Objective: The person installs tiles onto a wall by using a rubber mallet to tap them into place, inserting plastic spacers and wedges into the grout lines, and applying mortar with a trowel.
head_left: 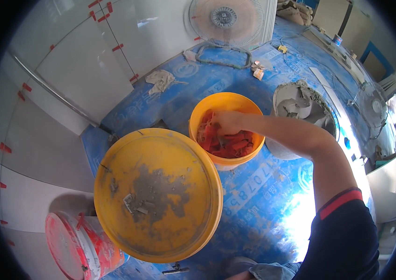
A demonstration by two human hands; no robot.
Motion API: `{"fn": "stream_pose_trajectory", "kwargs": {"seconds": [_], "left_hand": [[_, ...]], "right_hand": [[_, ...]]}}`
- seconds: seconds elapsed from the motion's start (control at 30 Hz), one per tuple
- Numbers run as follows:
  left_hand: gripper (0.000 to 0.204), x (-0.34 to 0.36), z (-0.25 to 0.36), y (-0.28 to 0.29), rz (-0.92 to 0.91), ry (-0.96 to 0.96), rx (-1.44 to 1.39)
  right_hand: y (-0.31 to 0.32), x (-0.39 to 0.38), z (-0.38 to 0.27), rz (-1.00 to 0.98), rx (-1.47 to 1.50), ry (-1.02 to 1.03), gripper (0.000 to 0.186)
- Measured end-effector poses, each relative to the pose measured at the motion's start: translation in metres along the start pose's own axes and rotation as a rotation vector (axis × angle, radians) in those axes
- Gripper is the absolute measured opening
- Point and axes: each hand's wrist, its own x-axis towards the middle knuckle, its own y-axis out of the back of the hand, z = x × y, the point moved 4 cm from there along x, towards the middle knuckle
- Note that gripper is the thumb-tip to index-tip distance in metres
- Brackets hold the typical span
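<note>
My right arm reaches across into an open yellow bucket full of red plastic tile-levelling wedges and paler bits. My right hand is down among the pieces, its fingers too hidden to tell their grip. Left of it stands a large round yellow lid or bucket top, smeared with grey material and bearing small fragments. Right of the open bucket is a grey bucket of grey mortar. At the lower edge a bit of skin shows beside my clothed leg; I cannot tell whether it is my left hand.
Blue floor sheeting carries a rag, cables and a small hand tool. A tiled wall with red wedges and a metal bar runs along the left. A red-and-white bucket stands lower left. Fans stand behind and at right.
</note>
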Motion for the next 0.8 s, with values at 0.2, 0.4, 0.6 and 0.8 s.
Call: {"fn": "stream_pose_trajectory", "kwargs": {"seconds": [0.2, 0.4, 0.6, 0.8], "left_hand": [[0.038, -0.019, 0.0, 0.005, 0.032, -0.018, 0.024], [0.036, -0.005, 0.004, 0.004, 0.037, -0.043, 0.013], [0.034, 0.007, -0.01, 0.002, 0.053, -0.122, -0.001], [0.032, 0.035, 0.023, 0.005, 0.061, -0.473, 0.038]], "right_hand": [[0.04, -0.018, -0.006, 0.047, 0.114, -0.089, 0.043], [0.031, -0.026, -0.004, 0.071, 0.195, -0.233, 0.038], [0.023, -0.033, -0.027, 0.007, 0.179, 0.048, 0.039], [-0.012, -0.026, -0.047, -0.044, -0.086, 0.337, 0.041]]}}
